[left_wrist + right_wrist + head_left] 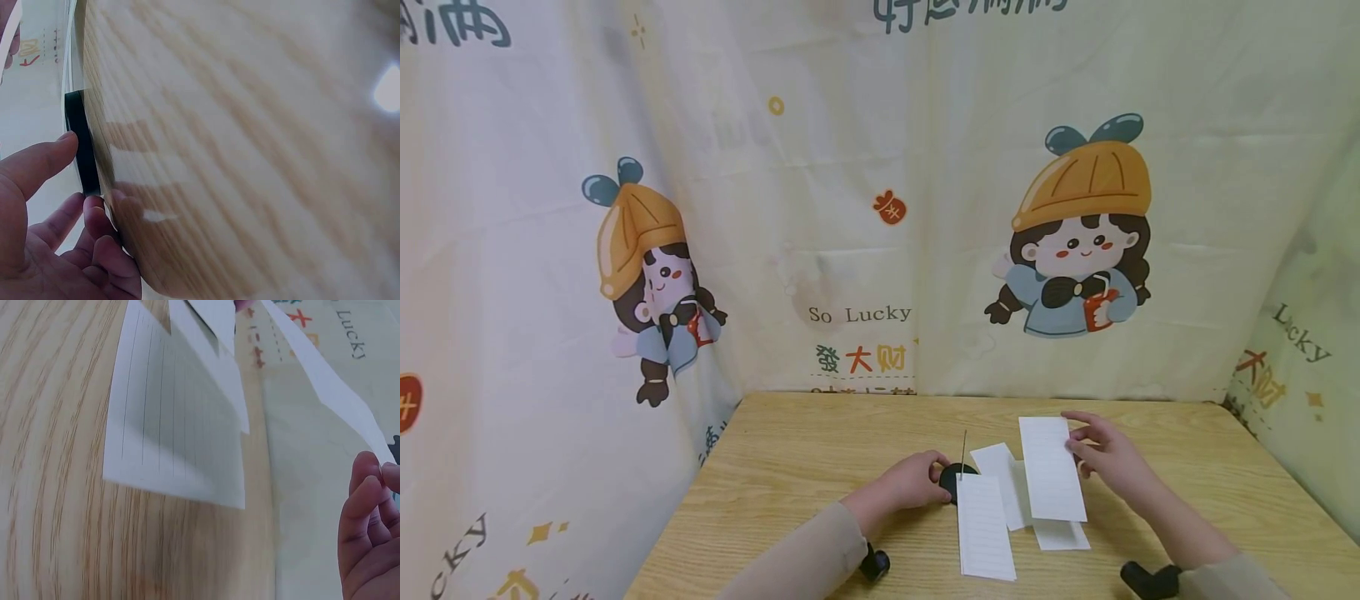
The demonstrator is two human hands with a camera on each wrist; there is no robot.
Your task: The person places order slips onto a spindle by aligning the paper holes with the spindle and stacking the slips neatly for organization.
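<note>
A bill spike [950, 482] with a round black base and a thin upright rod stands on the table. My left hand [913, 481] grips its base at the edge, thumb on one side and fingers on the other. In the left wrist view the black base [84, 147] shows edge-on. A white lined slip [987, 529] lies with its top corner over the base, at the rod. My right hand [1108, 458] pinches another white slip [1051, 471] by its right edge, raised above the table. Beneath it lie more lined slips [1000, 479], overlapping, one [169, 425] plain in the right wrist view.
The wooden table [790, 442] reaches back to a printed cloth [850, 250] that hangs behind and at both sides. A black wrist device [874, 564] sits under the left sleeve, and another [1150, 581] by the right sleeve.
</note>
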